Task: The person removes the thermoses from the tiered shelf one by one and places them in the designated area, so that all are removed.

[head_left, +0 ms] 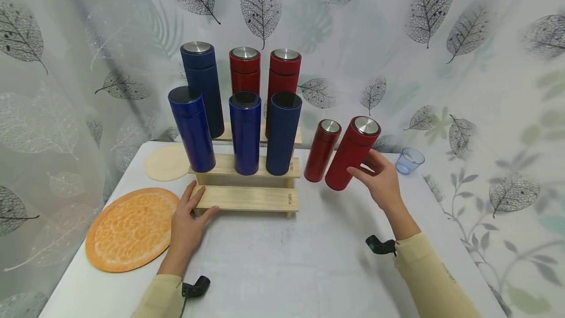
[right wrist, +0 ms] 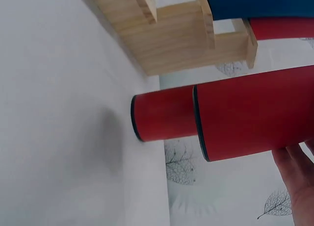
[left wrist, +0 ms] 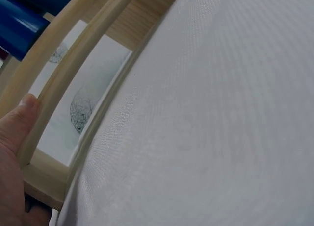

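My right hand (head_left: 380,180) grips a red thermos (head_left: 353,153) with a silver lid, thumb on one side and fingers around the other. In the right wrist view the base of this thermos (right wrist: 255,115) hangs above the white table, with a shadow below. Another red thermos (head_left: 323,151) stands on the table just to its left. My left hand (head_left: 187,225) holds the left end of the lowest step of a three-tier wooden rack (head_left: 247,198). In the left wrist view the thumb (left wrist: 24,113) lies against the front edge of the rack (left wrist: 73,71).
On the middle step stand blue thermoses (head_left: 245,134) with dark tops. Behind them, the top step bears a dark blue thermos (head_left: 203,87) and two red ones (head_left: 284,72). An orange round mat (head_left: 132,229), a pale disc (head_left: 166,162) and a blue glass (head_left: 409,161) lie on the table (head_left: 282,269).
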### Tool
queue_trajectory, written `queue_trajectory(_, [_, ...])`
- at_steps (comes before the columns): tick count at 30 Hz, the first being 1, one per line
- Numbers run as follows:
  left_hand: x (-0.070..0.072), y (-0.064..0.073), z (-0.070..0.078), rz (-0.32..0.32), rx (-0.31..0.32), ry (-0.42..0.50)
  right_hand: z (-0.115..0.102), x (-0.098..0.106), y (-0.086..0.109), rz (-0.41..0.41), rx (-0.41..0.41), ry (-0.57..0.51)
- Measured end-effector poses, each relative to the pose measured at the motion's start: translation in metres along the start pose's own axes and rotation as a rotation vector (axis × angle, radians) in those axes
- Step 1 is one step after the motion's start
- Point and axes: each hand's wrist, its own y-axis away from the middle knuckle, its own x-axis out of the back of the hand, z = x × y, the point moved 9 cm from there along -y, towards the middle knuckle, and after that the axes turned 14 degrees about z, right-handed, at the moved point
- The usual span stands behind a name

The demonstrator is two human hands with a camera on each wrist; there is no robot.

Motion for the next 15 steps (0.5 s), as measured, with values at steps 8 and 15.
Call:
queue_trajectory(8, [0.000, 0.000, -0.002, -0.005, 0.010, -0.002, 0.013, 0.008, -0.012, 0.013, -0.016, 0.010])
queue_trajectory(15, [0.001, -0.001, -0.003, -0.015, 0.016, -0.011, 0.028, 0.010, -0.022, 0.026, -0.025, 0.015])
